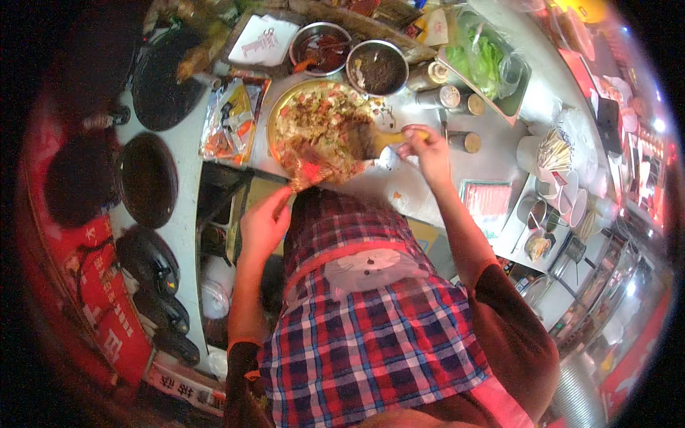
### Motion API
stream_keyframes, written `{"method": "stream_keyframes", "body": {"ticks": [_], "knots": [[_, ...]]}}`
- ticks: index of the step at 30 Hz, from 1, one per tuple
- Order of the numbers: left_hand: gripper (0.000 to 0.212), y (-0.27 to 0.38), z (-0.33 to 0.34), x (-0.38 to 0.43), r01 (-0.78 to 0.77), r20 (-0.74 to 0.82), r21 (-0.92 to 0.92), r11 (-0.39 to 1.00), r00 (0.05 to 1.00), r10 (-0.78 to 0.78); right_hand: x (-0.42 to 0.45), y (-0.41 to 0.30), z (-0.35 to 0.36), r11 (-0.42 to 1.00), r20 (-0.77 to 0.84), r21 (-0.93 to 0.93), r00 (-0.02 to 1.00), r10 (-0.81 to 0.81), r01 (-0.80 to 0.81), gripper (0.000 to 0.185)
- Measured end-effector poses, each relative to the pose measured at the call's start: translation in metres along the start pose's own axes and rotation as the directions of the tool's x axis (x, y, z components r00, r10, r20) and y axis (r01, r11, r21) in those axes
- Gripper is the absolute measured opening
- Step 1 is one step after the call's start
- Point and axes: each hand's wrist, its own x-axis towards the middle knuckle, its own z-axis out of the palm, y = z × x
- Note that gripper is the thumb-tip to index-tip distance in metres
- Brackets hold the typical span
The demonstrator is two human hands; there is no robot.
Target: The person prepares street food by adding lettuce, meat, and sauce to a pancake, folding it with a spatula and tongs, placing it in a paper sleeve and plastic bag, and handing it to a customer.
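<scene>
A round golden tray or board (274, 115) lies on the metal counter, covered with a mass of chopped, browned food (321, 117). My right hand (428, 150) grips the yellow handle of a wide brush or scraper (388, 140), whose dark end rests at the food's right side. At the near edge of the food, my left hand (267, 216) has its fingers around something thin and brownish, perhaps a skewer or the edge of a piece of food (307, 176). Red light and blur hide what exactly it is.
Beyond the tray stand a steel bowl of red sauce (321, 49) and a steel bowl of dark seasoning (378, 68). Several shakers (464, 142) and a green tray of lettuce (484, 61) are at the right. Round dark griddles (147, 179) line the left. Skewers (554, 152) fill a white container.
</scene>
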Motion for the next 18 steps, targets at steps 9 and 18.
{"method": "stream_keyframes", "body": {"ticks": [9, 18], "knots": [[0.036, 0.002, -0.008, 0.048, -0.146, 0.064, 0.207, 0.967, 0.989, 0.136, -0.023, -0.054, 0.024, 0.937, 0.238, -0.194, 0.940, -0.243, 0.291, 0.016], [0.040, 0.039, -0.045, 0.081, -0.377, 0.201, 0.282, 0.882, 0.922, 0.330, -0.004, -0.113, 0.023, 0.461, 0.792, -0.382, 0.541, -0.283, 0.801, 0.026]]}}
